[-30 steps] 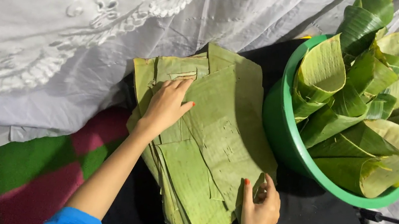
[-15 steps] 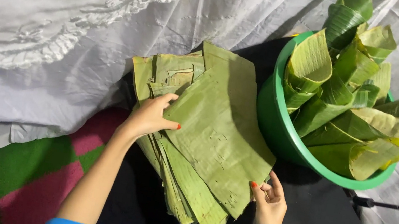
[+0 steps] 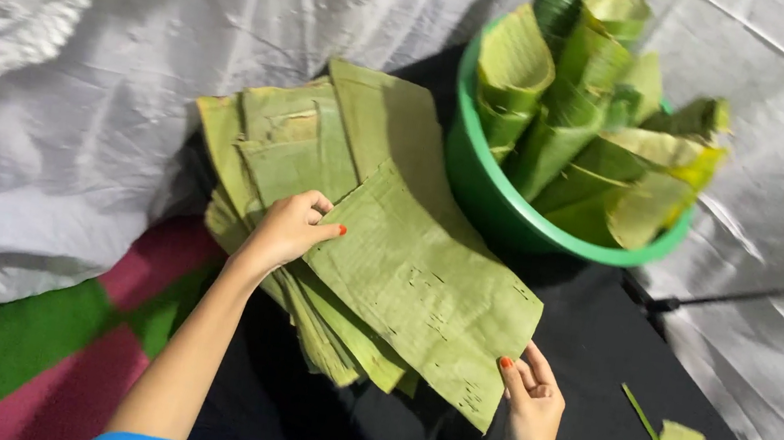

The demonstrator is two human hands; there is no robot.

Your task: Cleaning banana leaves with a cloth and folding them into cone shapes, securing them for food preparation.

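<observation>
Above the leaf stack (image 3: 305, 269), top leaf (image 3: 423, 290) slanting upper-left to lower-right, left hand (image 3: 290, 229) and right hand (image 3: 528, 409) pinching opposite edges

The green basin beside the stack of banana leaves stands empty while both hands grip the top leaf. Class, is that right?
Not quite. The green basin is not empty: it holds rolled banana leaves, as the head view shows. The rest stands: the left hand and right hand grip the top leaf of the stack.
</observation>
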